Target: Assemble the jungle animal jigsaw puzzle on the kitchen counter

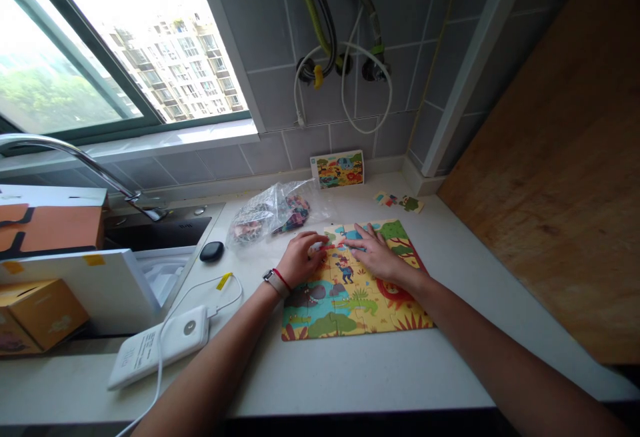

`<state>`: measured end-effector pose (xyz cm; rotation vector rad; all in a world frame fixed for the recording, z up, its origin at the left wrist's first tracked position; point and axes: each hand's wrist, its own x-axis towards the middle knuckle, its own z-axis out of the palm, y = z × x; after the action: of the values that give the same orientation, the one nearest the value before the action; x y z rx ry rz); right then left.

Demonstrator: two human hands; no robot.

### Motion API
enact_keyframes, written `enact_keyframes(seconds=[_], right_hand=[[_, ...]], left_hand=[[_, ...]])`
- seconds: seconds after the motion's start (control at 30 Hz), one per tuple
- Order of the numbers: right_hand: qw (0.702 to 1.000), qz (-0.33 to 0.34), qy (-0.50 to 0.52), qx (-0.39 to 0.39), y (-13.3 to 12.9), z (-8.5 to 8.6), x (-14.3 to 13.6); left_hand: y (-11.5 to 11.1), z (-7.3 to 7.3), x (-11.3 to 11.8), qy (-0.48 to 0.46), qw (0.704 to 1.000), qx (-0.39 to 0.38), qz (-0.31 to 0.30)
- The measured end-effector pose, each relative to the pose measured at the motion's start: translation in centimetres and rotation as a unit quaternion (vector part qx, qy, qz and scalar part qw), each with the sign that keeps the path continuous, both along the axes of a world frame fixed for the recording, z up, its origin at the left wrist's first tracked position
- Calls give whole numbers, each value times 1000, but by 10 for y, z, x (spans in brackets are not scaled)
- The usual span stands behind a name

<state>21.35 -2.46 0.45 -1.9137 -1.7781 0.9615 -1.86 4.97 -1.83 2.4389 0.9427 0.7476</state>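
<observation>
A colourful animal jigsaw puzzle point(350, 317) lies on the white counter, most of its pieces joined. Over its upper left part is my left hand point(303, 258), fingers bent and pressed near a piece at the edge; what they hold, if anything, is hidden. My right hand point(375, 254) rests on the upper middle of the puzzle with fingers spread. A red strip of the board shows between the two hands. A few loose pieces point(411, 204) lie behind the puzzle to the right. The small picture card point(339, 169) leans against the tiled wall.
Clear plastic bags with puzzle pieces point(275, 213) lie behind my left hand. A black round case point(211, 251) and a white power bank point(160, 347) with a cable are at the left. Further left are boxes point(40, 313) by the sink; a wooden panel point(560, 177) stands right.
</observation>
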Motion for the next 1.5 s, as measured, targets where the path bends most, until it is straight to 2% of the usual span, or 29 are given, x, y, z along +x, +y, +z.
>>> enact_keyframes(seconds=[0.17,0.3,0.4,0.7,0.9,1.03,1.2,1.37,1.5], right_hand=[[999,-2,29,37,-1,-8,-1],[988,-22,122,90,1,-15,2],[978,-49,176,100,3,-17,4],[934,-100,307,156,0,-9,3],[932,-103,315,146,0,-9,0],[954,-66,241,166,-4,-10,-4],[963,39,162,213,-10,-6,-7],[973,158,83,147,-15,0,-11],[971,188,40,143,-17,-1,-12]], left_hand=[[-1,0,0,-9,1000,-12,3],[0,1,1,-10,1000,-17,-3],[2,2,2,-18,1000,-16,-17],[1,4,2,-78,995,-16,-64],[-2,3,5,-82,994,0,-68],[-2,1,5,-67,995,7,-67],[0,2,-1,-20,996,37,-73],[4,5,-5,38,993,51,-99],[8,8,-8,51,993,56,-91]])
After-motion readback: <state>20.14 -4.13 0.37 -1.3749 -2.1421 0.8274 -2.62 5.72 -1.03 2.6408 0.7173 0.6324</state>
